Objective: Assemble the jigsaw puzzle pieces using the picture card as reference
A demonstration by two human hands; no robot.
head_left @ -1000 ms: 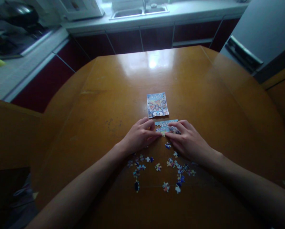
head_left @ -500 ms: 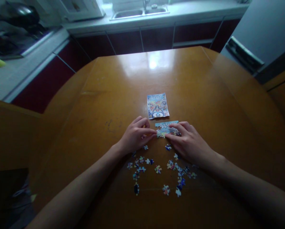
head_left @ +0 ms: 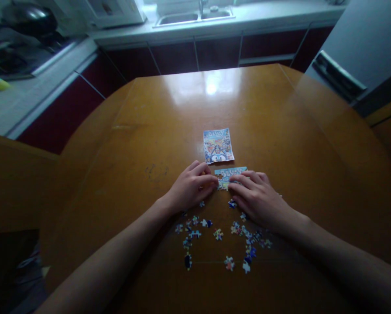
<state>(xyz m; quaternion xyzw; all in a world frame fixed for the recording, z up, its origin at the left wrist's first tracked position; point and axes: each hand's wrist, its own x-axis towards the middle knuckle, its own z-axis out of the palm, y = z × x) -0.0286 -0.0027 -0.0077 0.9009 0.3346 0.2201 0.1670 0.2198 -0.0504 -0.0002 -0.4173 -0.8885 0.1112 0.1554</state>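
Observation:
A partly joined jigsaw puzzle, light blue along its top strip, lies on the table between my hands. My left hand is closed in a pinch, thumb and index finger meeting on a puzzle piece at the puzzle's left edge; the fingertips mostly cover that piece. From the right, my right hand rests its outstretched fingers on the puzzle and hides its right part. Several loose puzzle pieces are scattered nearer to me, and a dark blue piece lies just below the right fingers.
Just beyond the puzzle lies a creased picture sheet with printed characters. The brown wooden table has a shiny top. Behind it run a counter with a sink, a stove with a dark wok at left, and a fridge at right.
The right fingers have drawn together and slid slightly left over the puzzle. My left thumb and index finger have closed more tightly at its left edge. The view has shifted a little.

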